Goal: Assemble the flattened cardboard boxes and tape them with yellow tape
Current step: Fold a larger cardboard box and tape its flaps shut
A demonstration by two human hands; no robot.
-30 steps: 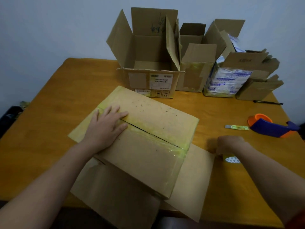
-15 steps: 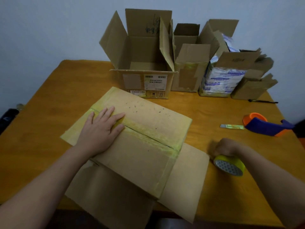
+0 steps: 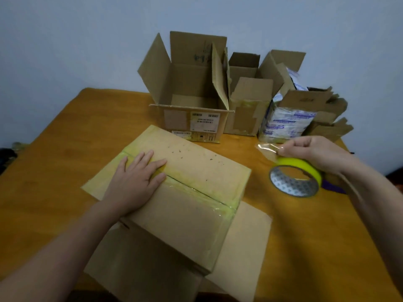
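Closest to the person, the loose flaps [image 3: 139, 267] of the cardboard box [image 3: 192, 223] splay out under both forearms, so the box is likely standing on an open end and could rock. Just beyond, the left hand [image 3: 135, 182] lies flat with straight fingers, pressing down on the closed flaps at the left end of the centre seam [image 3: 196, 189]. It grips nothing. That seam runs away from the left fingertips toward the right hand, with yellowish film along it and a dark slit showing between the flaps.

To do this step well, keep the left palm's weight on both flaps so the slit is squeezed shut before any tape goes down.

Right of the box and well apart from the left hand, the right hand [image 3: 314, 151] holds the roll of yellow tape [image 3: 298, 171] off the surface [image 3: 65, 153]. Its thumb and fingers pinch the free end [image 3: 265, 149], which is peeled out a little way toward the box. How the roll itself is carried beneath the palm is hard to tell.

Peel off a longer strip, keep it taut so it does not fold onto itself, and anchor the end over the box edge nearest the right hand. Then draw it along the seam toward the left hand, centred on the slit.

Behind the right wrist a purple dispenser [image 3: 333, 188] peeks out. Farthest off, beyond both hands, stand the open boxes [image 3: 189, 101].
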